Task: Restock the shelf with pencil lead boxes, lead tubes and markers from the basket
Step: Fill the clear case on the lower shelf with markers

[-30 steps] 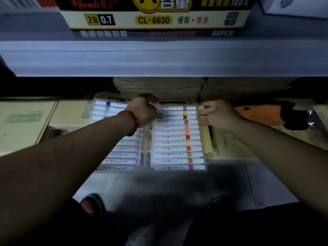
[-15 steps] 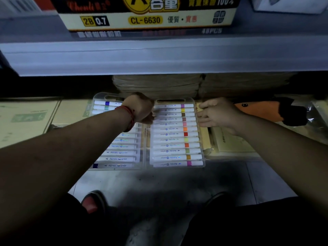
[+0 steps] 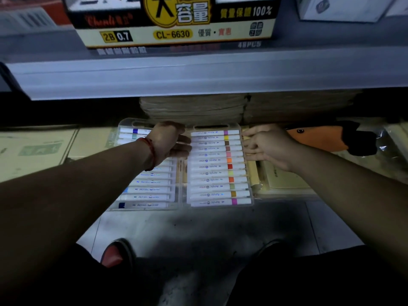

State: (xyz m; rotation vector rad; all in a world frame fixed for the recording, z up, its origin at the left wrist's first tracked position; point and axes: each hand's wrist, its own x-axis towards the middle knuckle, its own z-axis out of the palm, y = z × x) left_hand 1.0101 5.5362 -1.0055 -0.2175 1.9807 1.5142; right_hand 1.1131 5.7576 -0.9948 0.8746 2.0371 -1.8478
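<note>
The left marker case [image 3: 150, 191] and the right marker case [image 3: 218, 173], both clear, are laid flat side by side under the grey shelf board [image 3: 198, 74]. The right marker case is touched at its 2 side edges by the left hand [image 3: 167, 140] and the right hand [image 3: 267, 144]. The fingers of both hands are seen nearly straight, and nothing is clasped. A pencil lead box [image 3: 176, 23] is placed on the board above.

Just one cam here, head-worn wide-angle, sitting close in front of & a bit above the upper shelf [image 3: 198, 76] front edge, facing fwd & steeply down, so it catches that shelf's top, the marker cases [image 3: 218, 166] underneath mid-frame, and the floor [image 3: 198, 224] toward the bottom edge.
</note>
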